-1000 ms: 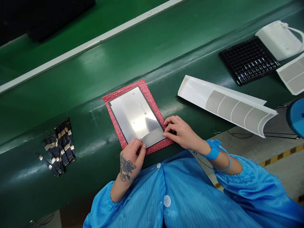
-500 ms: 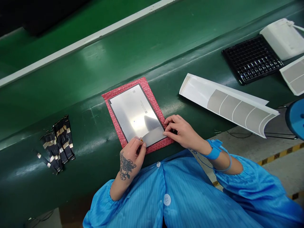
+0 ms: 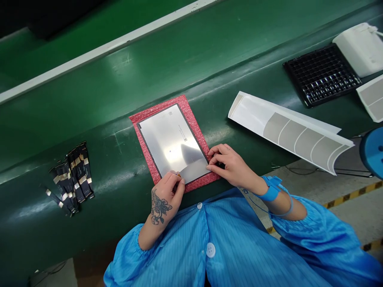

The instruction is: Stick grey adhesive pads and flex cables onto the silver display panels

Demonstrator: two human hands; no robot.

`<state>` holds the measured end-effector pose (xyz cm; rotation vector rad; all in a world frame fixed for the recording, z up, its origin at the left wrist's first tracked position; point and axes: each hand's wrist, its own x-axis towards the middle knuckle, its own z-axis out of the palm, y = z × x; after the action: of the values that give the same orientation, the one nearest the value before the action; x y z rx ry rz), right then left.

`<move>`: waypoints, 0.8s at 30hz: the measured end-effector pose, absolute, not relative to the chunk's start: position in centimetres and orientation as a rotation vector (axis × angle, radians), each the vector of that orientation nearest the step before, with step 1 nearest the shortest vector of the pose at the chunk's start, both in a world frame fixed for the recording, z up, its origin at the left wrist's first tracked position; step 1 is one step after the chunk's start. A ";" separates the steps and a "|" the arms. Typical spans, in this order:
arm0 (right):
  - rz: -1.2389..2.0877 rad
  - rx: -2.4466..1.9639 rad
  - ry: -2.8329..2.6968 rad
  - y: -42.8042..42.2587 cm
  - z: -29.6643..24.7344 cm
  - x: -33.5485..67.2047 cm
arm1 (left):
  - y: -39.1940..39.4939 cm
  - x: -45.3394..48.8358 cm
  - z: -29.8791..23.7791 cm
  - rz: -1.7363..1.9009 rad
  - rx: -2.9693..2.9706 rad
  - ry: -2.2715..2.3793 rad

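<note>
A silver-backed display panel [image 3: 167,139] with a thin dark border lies on a red bubble-wrap sheet [image 3: 193,113]. My left hand [image 3: 168,191] is at the panel's near edge, with thumb and fingers pinched together. A small orange-brown bit [image 3: 178,175] shows at these fingertips; whatever else they hold is hidden. At the panel's near right corner, my right hand [image 3: 224,161] closes thumb and fingertips on the edge, the other fingers curled above. A blue strap circles the right wrist.
Left on the green bench [image 3: 116,175] lies a bundle of black flex cables [image 3: 74,177]. To the right are a curled sheet of grey stickers [image 3: 295,137], a black gridded tray [image 3: 323,75], a white container [image 3: 359,50] and a blue round object [image 3: 374,151].
The view has shifted slightly, so the bench items sit a little differently in the picture. Both hands stay at the panel's near edge, with almost no change in their fingers.
</note>
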<state>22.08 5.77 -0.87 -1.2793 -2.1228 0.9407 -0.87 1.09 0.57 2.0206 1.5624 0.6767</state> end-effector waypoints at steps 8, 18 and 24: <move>0.917 -1.283 -2.124 5.7 -1.0 22.0 | 1.0 -0.9 0.5 0.670 2.012 1.562; 0.891 -1.273 -2.142 5.7 -1.1 21.9 | 0.9 -0.5 0.4 0.599 2.098 1.633; 0.915 -1.285 -2.125 5.7 -1.1 21.9 | 1.0 -0.5 0.5 0.535 2.119 1.648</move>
<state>21.94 5.66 -1.11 -1.2847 -2.1250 0.9146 -0.46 0.98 0.50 2.1191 1.6479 0.5353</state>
